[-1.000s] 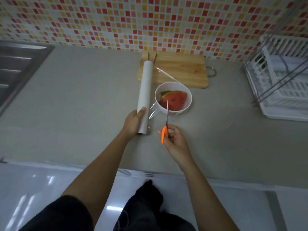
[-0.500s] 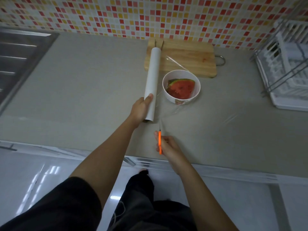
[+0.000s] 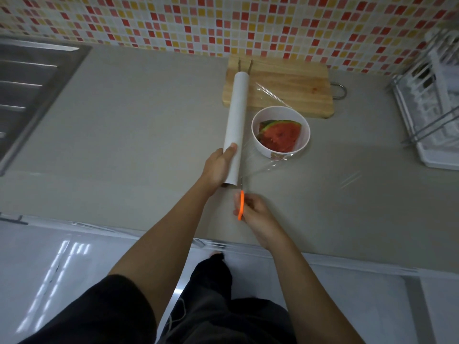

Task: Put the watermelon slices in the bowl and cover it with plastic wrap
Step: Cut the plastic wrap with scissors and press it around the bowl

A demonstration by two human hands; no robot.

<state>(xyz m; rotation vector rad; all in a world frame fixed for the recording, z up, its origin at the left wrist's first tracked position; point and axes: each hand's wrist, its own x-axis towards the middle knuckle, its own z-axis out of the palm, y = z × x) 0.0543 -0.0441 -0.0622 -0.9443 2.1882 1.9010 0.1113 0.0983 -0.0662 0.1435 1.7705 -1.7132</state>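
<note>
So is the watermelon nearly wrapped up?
The watermelon is in the bowl, and film stretches from the roll across it. The left hand holds the roll; the right hand holds scissors at the film's near edge. To do: cut through and press it round the bowl.

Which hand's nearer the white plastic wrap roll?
Left. Left hand grips the white plastic wrap roll at its near end; right hand, holding orange-handled scissors, is just short of that end.

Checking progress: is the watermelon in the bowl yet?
In. The watermelon slice lies inside the white bowl, green rind at its far edge.
</note>
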